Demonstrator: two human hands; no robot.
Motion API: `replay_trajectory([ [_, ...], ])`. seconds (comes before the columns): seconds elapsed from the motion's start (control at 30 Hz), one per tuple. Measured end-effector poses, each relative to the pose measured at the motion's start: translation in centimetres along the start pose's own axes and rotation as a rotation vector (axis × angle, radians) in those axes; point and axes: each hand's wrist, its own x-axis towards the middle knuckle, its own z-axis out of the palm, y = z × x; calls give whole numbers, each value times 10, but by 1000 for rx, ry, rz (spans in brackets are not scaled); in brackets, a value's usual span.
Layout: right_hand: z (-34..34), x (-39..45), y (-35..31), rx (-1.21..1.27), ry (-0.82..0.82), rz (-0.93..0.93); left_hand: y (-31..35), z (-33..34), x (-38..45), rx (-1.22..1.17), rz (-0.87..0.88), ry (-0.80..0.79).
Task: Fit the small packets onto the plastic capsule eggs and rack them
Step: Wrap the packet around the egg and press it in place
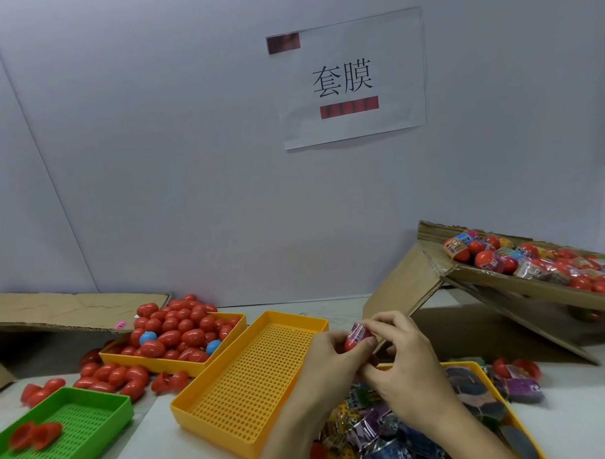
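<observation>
A red egg [356,339] sits pinched between both hands just above the near corner of the empty yellow tray [251,378], with a printed packet [357,330] already drawn over its upper half. The left hand [328,362] grips the egg from below, thumb and fingers curled round it; the right hand [401,363] pinches the packet's edge at the top, apparently working it down. I'd say this egg is about half sleeved.

Right of that empty tray, under the wrists, another yellow tray [492,387] holds a loose heap of flat packets [376,429], so plenty of sleeves remain. Left of the empty tray and just behind it, a third yellow tray [151,360] is piled with bare red eggs [174,331] and a couple of blue ones, more spilling onto the table beside it. That is the work still waiting.

Far to the right of the empty tray, a tilted cardboard box [502,287] already carries a good many wrapped eggs [521,259], the finished lot. A green tray [95,418] to the near left holds a few red half-shells.
</observation>
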Motion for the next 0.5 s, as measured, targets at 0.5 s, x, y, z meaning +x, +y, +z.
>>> replay_trajectory([
  [0.5, 0, 0, -1, 71, 6, 11, 6, 5, -1, -233, -33, 56],
])
